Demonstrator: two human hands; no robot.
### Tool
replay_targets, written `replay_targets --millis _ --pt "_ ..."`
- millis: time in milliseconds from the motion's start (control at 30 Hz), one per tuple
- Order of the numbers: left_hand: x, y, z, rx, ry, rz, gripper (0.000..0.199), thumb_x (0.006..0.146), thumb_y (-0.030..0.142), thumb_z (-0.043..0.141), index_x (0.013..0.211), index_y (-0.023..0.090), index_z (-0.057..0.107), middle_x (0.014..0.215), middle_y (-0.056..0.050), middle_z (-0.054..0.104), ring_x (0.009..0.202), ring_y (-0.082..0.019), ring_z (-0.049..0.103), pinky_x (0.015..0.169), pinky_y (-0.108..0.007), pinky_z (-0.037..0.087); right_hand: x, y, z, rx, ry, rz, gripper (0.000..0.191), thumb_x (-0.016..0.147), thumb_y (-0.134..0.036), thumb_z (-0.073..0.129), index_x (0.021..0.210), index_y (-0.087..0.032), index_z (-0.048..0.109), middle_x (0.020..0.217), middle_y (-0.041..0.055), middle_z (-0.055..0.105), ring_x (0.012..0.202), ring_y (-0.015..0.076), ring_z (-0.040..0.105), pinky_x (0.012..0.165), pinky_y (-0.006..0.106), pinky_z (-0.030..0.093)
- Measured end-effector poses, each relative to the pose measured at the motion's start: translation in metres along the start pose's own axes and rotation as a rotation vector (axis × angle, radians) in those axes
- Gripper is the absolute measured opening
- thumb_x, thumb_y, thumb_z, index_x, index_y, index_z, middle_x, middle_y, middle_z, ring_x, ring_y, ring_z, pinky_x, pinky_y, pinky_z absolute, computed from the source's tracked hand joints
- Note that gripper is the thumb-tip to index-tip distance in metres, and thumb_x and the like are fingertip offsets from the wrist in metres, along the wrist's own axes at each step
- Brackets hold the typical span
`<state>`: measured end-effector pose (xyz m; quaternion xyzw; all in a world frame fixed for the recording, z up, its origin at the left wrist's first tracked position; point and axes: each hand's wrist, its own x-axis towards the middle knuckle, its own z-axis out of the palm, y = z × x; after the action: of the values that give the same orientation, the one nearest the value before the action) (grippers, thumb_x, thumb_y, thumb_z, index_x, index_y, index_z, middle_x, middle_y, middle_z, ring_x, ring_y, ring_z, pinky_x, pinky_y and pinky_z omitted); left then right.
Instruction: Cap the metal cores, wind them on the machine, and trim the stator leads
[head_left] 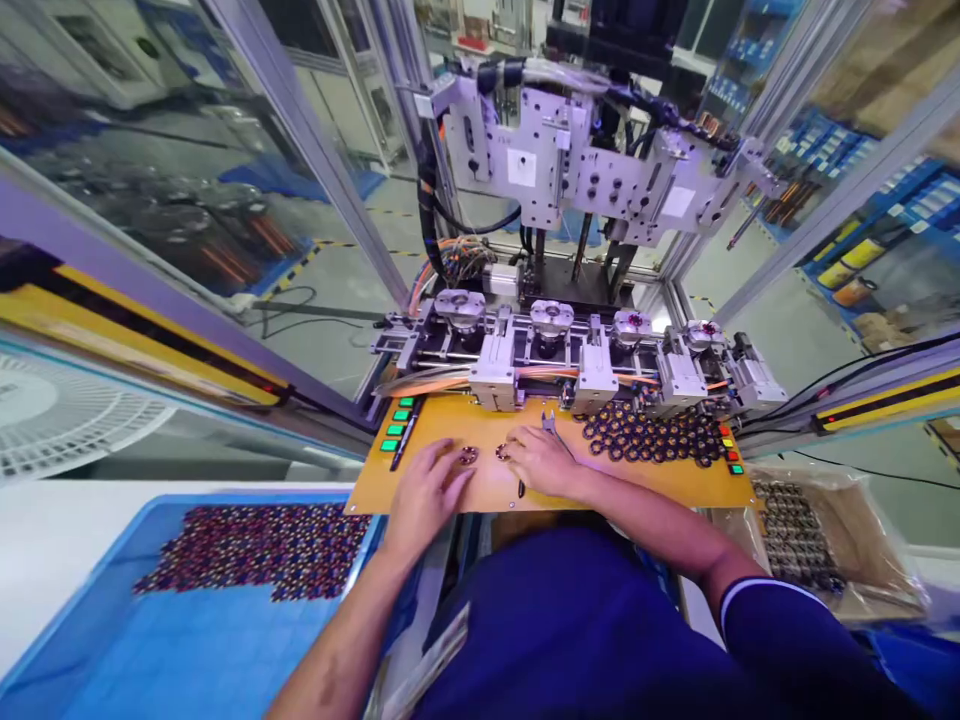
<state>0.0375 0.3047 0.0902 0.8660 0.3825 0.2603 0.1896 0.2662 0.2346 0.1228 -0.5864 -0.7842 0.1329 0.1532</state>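
Observation:
Over the yellow work plate [487, 500], my left hand [424, 495] has its fingers and thumb curled round the side of a small dark-red ring-shaped part [469, 455]. A hand's width to the right, my right hand [541, 460] pinches a second, similar ring part [502, 452] at its fingertips. Partly beneath my right hand lies a pair of cutting pliers [550, 424], its jaws pointing toward the machine. Several dark ring parts with copper-coloured middles [652, 435] are packed in rows on the plate's right side.
A machine with round fixtures [552, 316] stands behind the plate; two right-hand fixtures carry reddish parts. Green buttons [390, 445] and a black pen-like stick [405, 436] are at left. A blue tray [210, 650] holds many ring parts; a lined box [862, 540] stands right.

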Motion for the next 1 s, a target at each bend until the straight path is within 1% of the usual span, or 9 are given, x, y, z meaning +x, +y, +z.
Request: replay_targets --millis 167,267,367,500,600,667,733,867,1000 --pt "-0.023 0.004 -0.031 0.049 0.172 -0.049 0.042 0.092 0.043 0.060 0.123 0.016 0.060 0.120 -0.017 0.066 0.112 -0.033 0.065 0.101 -0.052 0.051 -0.060 0.009 -0.056 -0.013 0.182 -0.031 0.014 0.095 -0.019 0.058 0.105 -0.016 0.068 0.119 0.0152 0.064 0.112 0.0249 0.061 0.097 0.042 0.054" --pt "-0.011 0.020 -0.057 0.074 0.224 -0.019 0.044 0.091 0.040 0.062 0.128 0.017 0.059 0.116 -0.016 0.068 0.106 -0.034 0.067 0.096 -0.053 0.054 -0.094 0.017 -0.108 -0.070 0.274 -0.022 0.017 0.096 -0.017 0.055 0.108 -0.017 0.067 0.118 0.0150 0.065 0.111 0.0246 0.062 0.095 0.042 0.056" --pt "0.035 0.051 -0.085 0.080 0.277 0.142 0.044 0.089 0.038 0.064 0.130 0.022 0.059 0.119 -0.013 0.068 0.106 -0.034 0.067 0.100 -0.055 0.052 -0.119 0.029 -0.162 -0.179 0.342 0.034 0.019 0.097 -0.019 0.054 0.112 -0.016 0.065 0.122 0.0157 0.064 0.114 0.0255 0.061 0.099 0.043 0.054" --pt "0.137 0.106 -0.102 0.049 0.243 0.473 0.038 0.088 0.036 0.065 0.124 0.024 0.063 0.120 -0.008 0.068 0.111 -0.032 0.065 0.105 -0.055 0.048 -0.132 0.067 -0.221 -0.324 0.369 0.182 0.020 0.096 -0.022 0.056 0.110 -0.014 0.067 0.125 0.0169 0.062 0.117 0.0283 0.059 0.103 0.046 0.050" --pt "0.215 0.147 -0.079 0.084 0.033 0.618 0.037 0.093 0.042 0.055 0.117 0.017 0.066 0.121 -0.014 0.067 0.119 -0.033 0.059 0.108 -0.055 0.045 -0.132 0.111 -0.252 -0.387 0.357 0.328 0.019 0.093 -0.020 0.059 0.108 -0.013 0.069 0.122 0.0172 0.063 0.115 0.0291 0.060 0.105 0.048 0.048" --pt "0.256 0.170 -0.050 0.124 -0.139 0.655 0.038 0.093 0.040 0.052 0.116 0.014 0.068 0.125 -0.017 0.065 0.125 -0.034 0.053 0.111 -0.056 0.041 -0.131 0.141 -0.266 -0.402 0.331 0.415 0.017 0.093 -0.020 0.061 0.105 -0.012 0.069 0.117 0.0152 0.065 0.111 0.0274 0.062 0.102 0.048 0.050" --pt "0.286 0.188 -0.017 0.154 -0.237 0.689 0.036 0.090 0.038 0.057 0.114 0.015 0.069 0.127 -0.018 0.063 0.130 -0.036 0.048 0.110 -0.055 0.042 -0.130 0.165 -0.274 -0.403 0.298 0.481 0.017 0.094 -0.024 0.062 0.106 -0.013 0.068 0.114 0.0114 0.066 0.109 0.0248 0.063 0.099 0.047 0.051" --pt "0.315 0.210 0.035 0.207 -0.371 0.722 0.029 0.085 0.036 0.064 0.108 0.019 0.072 0.132 -0.016 0.062 0.135 -0.038 0.043 0.104 -0.056 0.046 -0.126 0.193 -0.275 -0.383 0.231 0.536 0.027 0.096 -0.036 0.063 0.113 -0.015 0.064 0.119 0.0084 0.065 0.108 0.0225 0.063 0.095 0.045 0.054" --pt "0.328 0.214 0.057 0.230 -0.470 0.741 0.026 0.085 0.037 0.064 0.104 0.021 0.073 0.137 -0.016 0.059 0.137 -0.038 0.040 0.104 -0.056 0.045 -0.118 0.207 -0.269 -0.342 0.192 0.547 0.032 0.097 -0.037 0.062 0.120 -0.016 0.061 0.123 0.0094 0.062 0.109 0.0229 0.063 0.094 0.045 0.054"
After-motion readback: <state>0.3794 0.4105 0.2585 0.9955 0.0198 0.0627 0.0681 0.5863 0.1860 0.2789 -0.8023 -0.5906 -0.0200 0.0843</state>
